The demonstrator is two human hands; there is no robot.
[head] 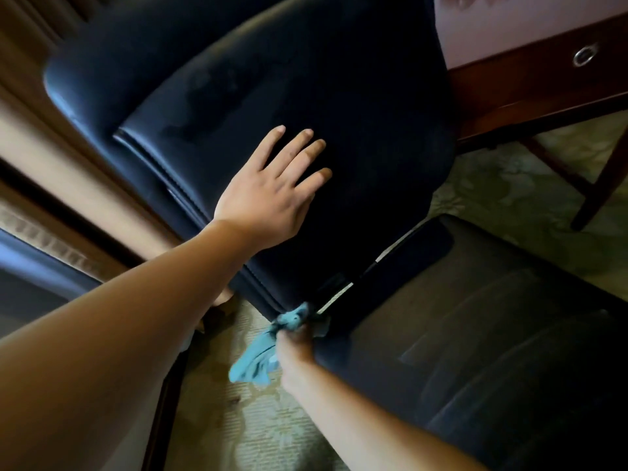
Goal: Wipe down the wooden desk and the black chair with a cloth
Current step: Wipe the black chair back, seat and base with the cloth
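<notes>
The black chair (pixel 258 73) fills most of the view, its padded backrest tilted across the upper middle and its seat at the lower right. My left hand (pixel 272 185) lies flat on the backrest with fingers spread and holds nothing. My right hand (pixel 295 348) is closed on a crumpled light blue cloth (pixel 261 351), pressed at the backrest's lower corner where it meets the seat. Part of the cloth hangs down below the hand. The wooden desk (pixel 530 79) shows at the upper right, dark red-brown, with a drawer and a round metal ring pull.
A desk leg (pixel 598 185) slants down to the pale green patterned carpet (pixel 503 185) at the right. Beige wall or curtain panels with dark trim (pixel 51 158) run along the left. Another dark furniture edge (pixel 163 402) stands at the lower left.
</notes>
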